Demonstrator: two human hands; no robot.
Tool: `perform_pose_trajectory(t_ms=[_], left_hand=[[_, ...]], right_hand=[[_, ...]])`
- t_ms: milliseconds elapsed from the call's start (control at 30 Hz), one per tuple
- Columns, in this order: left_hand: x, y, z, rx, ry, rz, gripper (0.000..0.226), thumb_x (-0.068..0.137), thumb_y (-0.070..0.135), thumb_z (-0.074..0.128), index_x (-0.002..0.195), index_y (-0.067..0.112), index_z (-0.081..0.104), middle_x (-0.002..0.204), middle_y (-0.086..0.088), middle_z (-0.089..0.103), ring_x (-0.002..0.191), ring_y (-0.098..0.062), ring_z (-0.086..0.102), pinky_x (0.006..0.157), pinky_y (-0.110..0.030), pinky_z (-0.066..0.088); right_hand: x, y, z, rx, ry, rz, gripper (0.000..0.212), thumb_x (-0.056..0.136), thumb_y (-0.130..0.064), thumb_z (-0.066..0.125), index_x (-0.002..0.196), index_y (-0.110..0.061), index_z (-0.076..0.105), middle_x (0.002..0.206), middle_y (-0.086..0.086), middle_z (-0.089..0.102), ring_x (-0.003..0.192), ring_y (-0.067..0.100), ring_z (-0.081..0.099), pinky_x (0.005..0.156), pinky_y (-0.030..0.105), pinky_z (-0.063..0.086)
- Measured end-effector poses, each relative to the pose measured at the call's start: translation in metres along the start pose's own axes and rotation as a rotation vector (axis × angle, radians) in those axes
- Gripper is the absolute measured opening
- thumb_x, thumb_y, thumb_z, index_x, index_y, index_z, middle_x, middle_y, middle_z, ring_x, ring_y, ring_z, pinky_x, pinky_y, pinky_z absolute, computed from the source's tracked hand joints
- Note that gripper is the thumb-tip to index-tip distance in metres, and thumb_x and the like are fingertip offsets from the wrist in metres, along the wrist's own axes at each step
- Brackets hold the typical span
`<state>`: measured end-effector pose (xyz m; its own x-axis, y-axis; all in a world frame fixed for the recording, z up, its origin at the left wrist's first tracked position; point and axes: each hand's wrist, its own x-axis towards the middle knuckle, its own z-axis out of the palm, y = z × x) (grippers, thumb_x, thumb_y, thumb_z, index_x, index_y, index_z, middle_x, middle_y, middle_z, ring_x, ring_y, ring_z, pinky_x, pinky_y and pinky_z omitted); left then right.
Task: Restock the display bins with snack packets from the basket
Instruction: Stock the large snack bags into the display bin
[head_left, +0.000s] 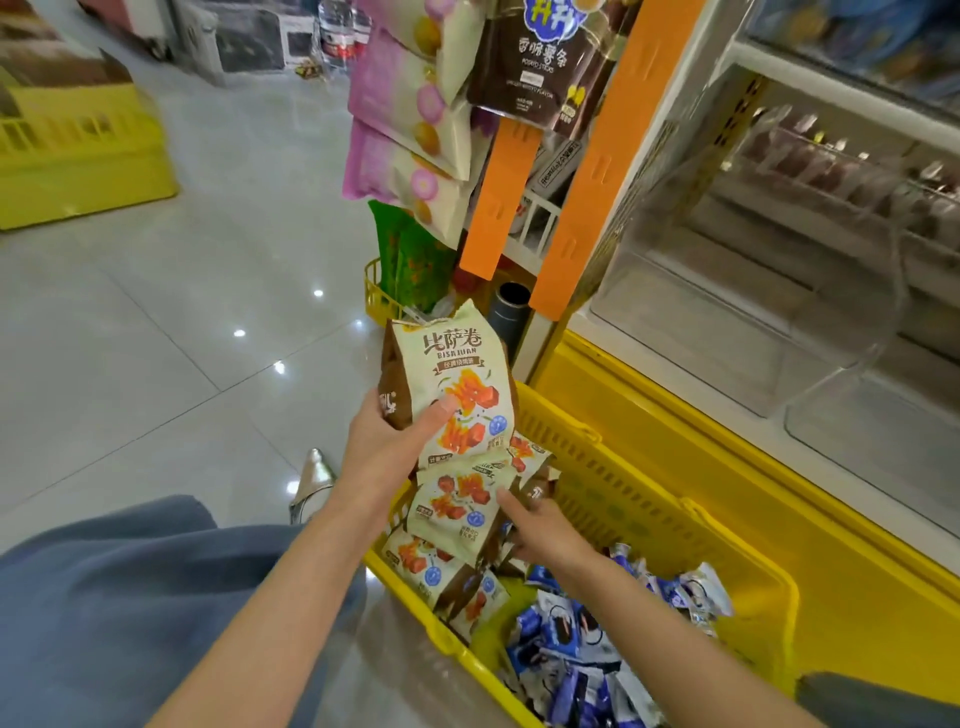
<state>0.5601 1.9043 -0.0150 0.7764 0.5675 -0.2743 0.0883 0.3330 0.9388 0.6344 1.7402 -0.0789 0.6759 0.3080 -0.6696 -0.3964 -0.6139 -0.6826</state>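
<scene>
Curling, left hand (379, 452) grips upper packet (460, 384), right hand (545, 530) lower packet (454, 512).

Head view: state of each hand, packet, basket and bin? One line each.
left hand: grips the raised packet
raised packet: upright, lifted above the basket
right hand: pinches the second packet
second packet: in the basket, on other packets
blue packets: loose heap in the basket
basket: partly full
clear bin: looks empty
</scene>
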Motion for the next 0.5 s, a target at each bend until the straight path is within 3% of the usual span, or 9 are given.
perform_pose_trajectory(t_ms=[133,233,367,500], left_hand=[[-0.001,0.001,-0.006,0.072,0.033,0.073,0.046,0.070,0.034,0.076,0.110,0.030,0.054,0.099,0.008,0.069,0.081,-0.009,0.070,0.056,-0.020,0.054],[-0.002,0.003,-0.009,0.096,0.052,0.089,0.048,0.073,0.033,0.075,0.115,0.028,0.053,0.102,0.007,0.068,0.086,-0.011,0.069,0.061,-0.025,0.057],[0.000,0.002,-0.014,0.105,0.077,0.115,0.041,0.073,0.034,0.074,0.108,0.034,0.052,0.103,0.006,0.067,0.090,-0.014,0.068,0.064,-0.029,0.058],[0.000,-0.002,-0.015,0.197,0.128,0.196,0.037,0.074,0.029,0.075,0.096,0.042,0.049,0.095,0.017,0.063,0.088,-0.008,0.065,0.061,-0.021,0.054]], right_hand=[[0.019,0.005,0.021,0.233,0.027,0.102,0.050,0.085,-0.042,0.064,0.120,-0.008,0.054,0.119,0.008,0.064,0.102,0.022,0.063,0.077,0.030,0.054],[0.025,0.011,0.024,0.333,0.081,0.117,0.039,0.079,-0.032,0.073,0.108,-0.009,0.060,0.110,0.008,0.068,0.098,0.022,0.065,0.085,0.035,0.054],[0.018,0.009,0.014,0.458,0.012,0.163,0.050,0.075,-0.028,0.077,0.115,-0.005,0.058,0.108,0.010,0.069,0.101,0.025,0.065,0.093,0.038,0.052],[-0.006,-0.001,-0.003,0.444,-0.025,0.086,0.040,0.077,-0.032,0.074,0.105,-0.005,0.065,0.096,0.009,0.074,0.091,0.022,0.069,0.076,0.031,0.056]])
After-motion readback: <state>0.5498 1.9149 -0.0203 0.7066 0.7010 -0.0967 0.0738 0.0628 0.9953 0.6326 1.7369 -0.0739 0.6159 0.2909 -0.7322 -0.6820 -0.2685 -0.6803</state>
